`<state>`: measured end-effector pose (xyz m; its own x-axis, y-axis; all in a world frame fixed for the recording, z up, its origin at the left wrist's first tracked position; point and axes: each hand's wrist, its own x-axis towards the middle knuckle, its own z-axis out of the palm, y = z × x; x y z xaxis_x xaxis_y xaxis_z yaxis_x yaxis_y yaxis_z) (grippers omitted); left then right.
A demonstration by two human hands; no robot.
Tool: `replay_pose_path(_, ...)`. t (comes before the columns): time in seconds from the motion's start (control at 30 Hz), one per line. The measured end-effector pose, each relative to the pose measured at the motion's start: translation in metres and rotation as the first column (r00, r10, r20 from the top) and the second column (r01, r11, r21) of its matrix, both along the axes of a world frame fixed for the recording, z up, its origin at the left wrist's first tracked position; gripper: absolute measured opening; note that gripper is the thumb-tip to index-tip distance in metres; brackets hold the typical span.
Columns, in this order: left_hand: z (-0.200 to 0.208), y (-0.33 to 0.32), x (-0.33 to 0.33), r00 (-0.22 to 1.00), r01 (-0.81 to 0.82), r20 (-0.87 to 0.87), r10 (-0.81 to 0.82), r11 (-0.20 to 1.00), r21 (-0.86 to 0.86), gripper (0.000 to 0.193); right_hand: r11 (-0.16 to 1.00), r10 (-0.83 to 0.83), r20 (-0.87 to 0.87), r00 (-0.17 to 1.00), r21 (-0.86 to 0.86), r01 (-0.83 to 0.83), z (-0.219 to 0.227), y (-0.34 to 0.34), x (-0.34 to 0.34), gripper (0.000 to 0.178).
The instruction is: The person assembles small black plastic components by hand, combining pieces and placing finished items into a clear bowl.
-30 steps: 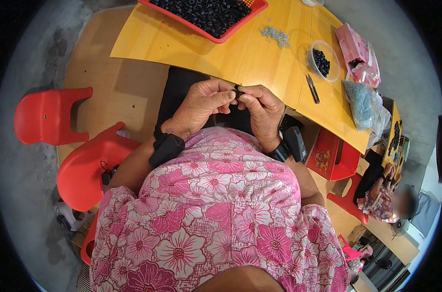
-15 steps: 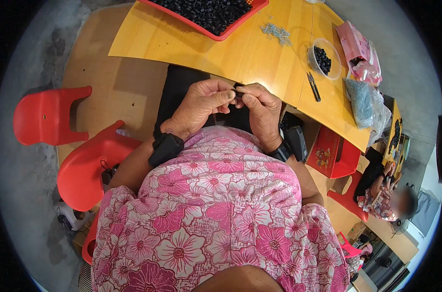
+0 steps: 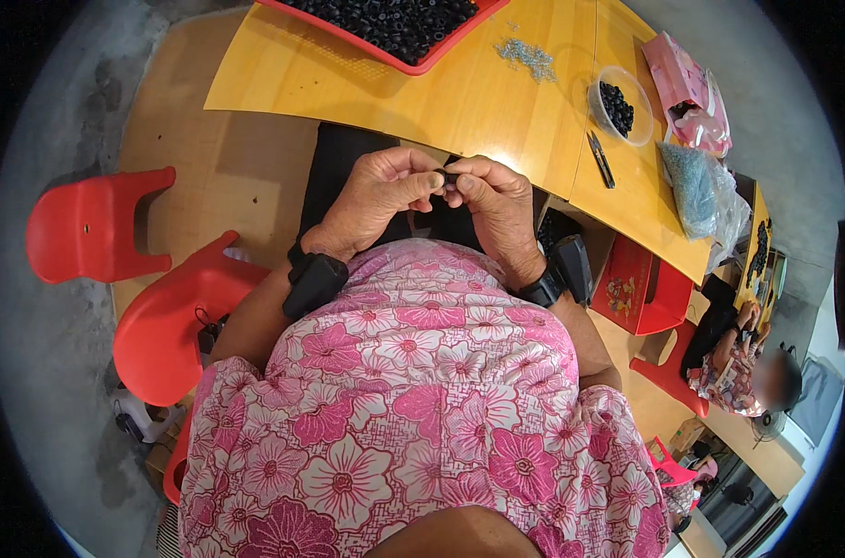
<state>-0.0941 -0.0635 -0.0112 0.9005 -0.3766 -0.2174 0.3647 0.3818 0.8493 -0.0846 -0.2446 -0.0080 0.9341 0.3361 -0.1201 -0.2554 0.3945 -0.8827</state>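
Observation:
Between my fingertips, just off the table's near edge, is a small black part (image 3: 448, 179), mostly covered by the fingers. My left hand (image 3: 382, 196) pinches it from one side with thumb and forefinger. From the other side my right hand (image 3: 493, 202) grips it the same way, so the two hands meet. Beyond them on the yellow table (image 3: 497, 107) stands a red basket (image 3: 421, 68) full of small black ring-like parts. A loose pile of small clear pieces (image 3: 528, 60) lies to its right.
At the right are a clear tub (image 3: 647, 110) of black parts, thread snips (image 3: 600, 160), a pink bag (image 3: 687, 91) and a plastic bag of bluish-grey pieces (image 3: 689, 191). Red chairs (image 3: 176, 321) stand at the left. A red box (image 3: 662, 296) sits under the table. Another person (image 3: 734, 367) sits far right.
Both hands still pinch the small black part together, with only a slight shift of the fingers. The view has moved a little. Nothing was let go.

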Motion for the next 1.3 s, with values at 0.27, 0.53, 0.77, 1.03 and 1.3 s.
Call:
replay_pose_path(0.27, -0.001, -0.004, -0.002, 0.998, -0.057, 0.025, 0.057, 0.998, -0.002, 0.015, 0.976, -0.109, 0.187, 0.976, -0.168, 0.141, 0.006, 0.005, -0.009, 0.013)
replay_pose_path(0.53, -0.006, -0.011, -0.006, 0.989, -0.138, -0.065, 0.134, 0.989, -0.053, 0.016, 0.848, -0.115, 0.534, 0.838, -0.387, 0.363, 0.007, 0.011, -0.012, 0.016)
replay_pose_path(0.77, -0.006, -0.011, -0.007, 0.986, -0.14, -0.097, 0.135, 0.989, -0.052, 0.016, 0.801, -0.091, 0.573, 0.815, -0.444, 0.401, 0.008, 0.01, -0.01, 0.016)
replay_pose_path(1.03, -0.008, -0.011, -0.006, 0.989, -0.125, -0.087, 0.117, 0.988, -0.086, 0.016, 0.853, -0.089, 0.496, 0.864, -0.41, 0.324, 0.009, 0.008, -0.007, 0.017)
replay_pose_path(1.3, -0.001, -0.014, -0.003, 0.989, -0.143, -0.041, 0.14, 0.987, -0.072, 0.016, 0.739, 0.004, 0.629, 0.778, -0.525, 0.421, 0.011, 0.008, -0.007, 0.021)
